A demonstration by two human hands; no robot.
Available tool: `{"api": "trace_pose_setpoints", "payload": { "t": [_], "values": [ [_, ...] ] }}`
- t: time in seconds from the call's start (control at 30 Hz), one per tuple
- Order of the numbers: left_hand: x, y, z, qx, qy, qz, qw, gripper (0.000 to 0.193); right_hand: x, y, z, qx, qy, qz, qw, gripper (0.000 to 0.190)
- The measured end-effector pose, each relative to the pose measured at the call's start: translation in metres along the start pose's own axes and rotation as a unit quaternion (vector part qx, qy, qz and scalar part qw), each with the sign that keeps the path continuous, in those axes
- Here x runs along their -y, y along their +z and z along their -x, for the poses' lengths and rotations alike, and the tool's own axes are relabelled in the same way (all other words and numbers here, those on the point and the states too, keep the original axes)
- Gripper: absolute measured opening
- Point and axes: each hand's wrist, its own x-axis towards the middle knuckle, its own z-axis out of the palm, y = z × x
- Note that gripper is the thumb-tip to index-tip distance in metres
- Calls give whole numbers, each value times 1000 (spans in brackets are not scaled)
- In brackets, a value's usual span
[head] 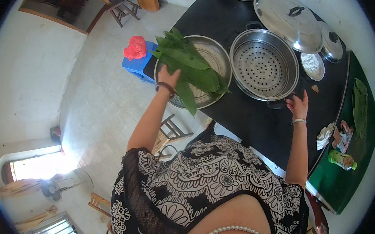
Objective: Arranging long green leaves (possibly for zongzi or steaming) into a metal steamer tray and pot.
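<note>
A pile of long green leaves [191, 65] lies across a round metal tray [222, 59], some tips hanging over its rim. My left hand [168, 76] rests at the near left end of the pile, thumb and fingers spread; whether it grips any leaf is hard to tell. To the right stands a steel steamer pot [263, 65] with a perforated bottom. My right hand [298, 105] is at the pot's lower right side by a dark handle, fingers partly spread; its hold on the handle cannot be made out.
Behind the pot lean a large steel lid [288, 21] and a smaller lid [332, 42]. A bowl of white powder [312, 66] is right of the pot. More leaves [360, 109] and a green bottle [342, 159] lie on the green table [332, 192]. A blue stool [139, 63] bears a red bag [135, 48].
</note>
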Motion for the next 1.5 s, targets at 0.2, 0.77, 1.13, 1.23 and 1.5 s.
{"api": "trace_pose_setpoints", "payload": {
  "t": [0.2,0.77,1.13,1.23,1.5],
  "values": [
    [-44,42,10,-24,-396,344,851,73,-14,-44,-6,5,42,-55,998,61],
    [-44,6,0,-47,-263,551,790,13,53,87,49,140,-297,131,936,36],
    [-66,15,-9,75,-230,530,813,27,-14,227,52,241,-299,405,830,73],
    [-43,-3,-13,30,-244,511,823,35,-18,281,38,193,-219,512,808,88],
    [-8,-33,-13,117,-273,597,745,35,1,337,45,284,-177,447,830,53]
  ]
}}
